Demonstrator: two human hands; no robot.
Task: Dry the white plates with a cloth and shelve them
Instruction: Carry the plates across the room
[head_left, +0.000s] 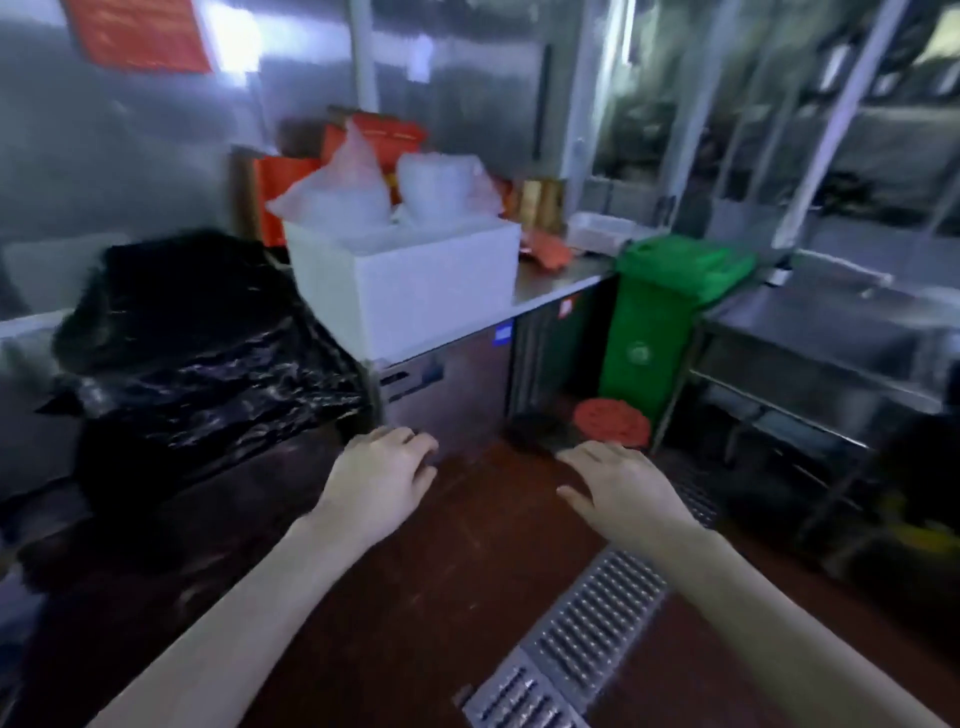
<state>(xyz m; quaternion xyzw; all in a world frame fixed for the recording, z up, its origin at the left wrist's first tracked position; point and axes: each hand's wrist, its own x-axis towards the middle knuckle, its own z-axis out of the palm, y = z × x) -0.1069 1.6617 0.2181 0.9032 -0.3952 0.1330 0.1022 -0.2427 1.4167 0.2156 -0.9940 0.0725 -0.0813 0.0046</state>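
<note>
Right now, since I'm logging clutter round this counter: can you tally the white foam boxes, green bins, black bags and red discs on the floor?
White foam box: 1
Green bin: 1
Black bag: 1
Red disc: 1
Total: 4

A white foam box (415, 291) was set on the steel counter (550, 283), with an orange item (550, 249) and a shallow white tray (597, 228) farther along it. On the red-brown floor (467, 571) were seen a green bin (660, 332), a red round object (610, 422) beside it, and a metal drain grate (587, 639).
</note>
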